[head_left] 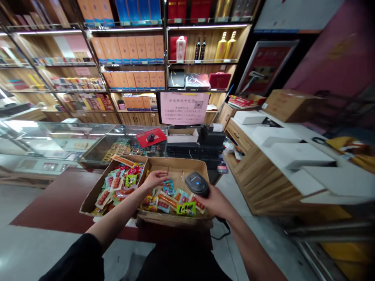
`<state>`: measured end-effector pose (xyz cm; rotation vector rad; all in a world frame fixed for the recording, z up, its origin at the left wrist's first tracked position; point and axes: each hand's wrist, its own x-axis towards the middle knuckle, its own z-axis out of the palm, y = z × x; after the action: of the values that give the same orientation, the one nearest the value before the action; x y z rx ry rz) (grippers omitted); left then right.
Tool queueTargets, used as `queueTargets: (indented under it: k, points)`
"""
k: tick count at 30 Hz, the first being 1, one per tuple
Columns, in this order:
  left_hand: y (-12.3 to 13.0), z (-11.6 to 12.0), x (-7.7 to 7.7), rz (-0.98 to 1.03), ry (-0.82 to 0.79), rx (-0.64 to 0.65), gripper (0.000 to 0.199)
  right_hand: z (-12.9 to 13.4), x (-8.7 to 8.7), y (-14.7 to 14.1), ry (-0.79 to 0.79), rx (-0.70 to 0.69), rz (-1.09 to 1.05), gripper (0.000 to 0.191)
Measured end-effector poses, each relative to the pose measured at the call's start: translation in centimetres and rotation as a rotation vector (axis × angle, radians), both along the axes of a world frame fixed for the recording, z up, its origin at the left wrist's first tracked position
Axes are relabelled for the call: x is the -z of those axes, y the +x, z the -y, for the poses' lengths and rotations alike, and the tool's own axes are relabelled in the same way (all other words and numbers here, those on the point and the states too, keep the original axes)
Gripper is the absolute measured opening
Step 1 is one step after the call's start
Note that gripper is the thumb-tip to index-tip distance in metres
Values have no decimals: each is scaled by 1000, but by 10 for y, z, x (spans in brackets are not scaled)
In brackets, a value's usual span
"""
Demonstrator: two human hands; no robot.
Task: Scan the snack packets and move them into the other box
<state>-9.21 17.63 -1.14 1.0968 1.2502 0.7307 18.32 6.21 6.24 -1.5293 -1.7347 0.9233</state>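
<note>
Right hand (218, 201) gripping scanner (197, 184); left hand's (155, 179) grip unclear; counter (55, 199), stocked shelves (125, 48) beyond.

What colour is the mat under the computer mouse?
The mat is red, seen in the head view.

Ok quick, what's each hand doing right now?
Left hand: fingers loosely bent by the blue packet; whether it grips anything can't be told.
Right hand: closed, holding the black scanner.
</note>
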Motion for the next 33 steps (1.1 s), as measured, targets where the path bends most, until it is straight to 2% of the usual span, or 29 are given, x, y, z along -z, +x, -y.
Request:
queueTargets:
  k: [4, 6, 8, 11, 15, 19, 21, 28, 33]
  points:
    - [8, -14, 16, -647, 281, 254, 72, 8, -1, -2, -6, 25, 15, 38]
    - [10, -19, 20, -894, 357, 345, 73, 10, 1, -3, -4, 31, 7, 41]
    - [12, -23, 21, -1018, 370, 401, 64, 12, 2, -4, -3, 35, 2, 42]
    - [15, -27, 23, -1058, 374, 430, 52, 14, 1, -5, -12, 48, 17, 40]
    - [19, -34, 24, -911, 352, 386, 39, 17, 1, -5, -5, 51, 32, 39]
    - [27, -41, 21, -557, 114, 300, 34, 19, 5, -3, -16, 65, 38, 40]
    - [32, -45, 15, -378, 6, 251, 37, 20, 7, -2, -16, 70, 30, 41]
    - [46, -61, -17, 33, -112, 194, 46, 25, 4, 0, 0, 77, -19, 41]
    - [58, -65, -27, 175, -160, 177, 44, 27, -2, 2, 3, 81, -8, 40]
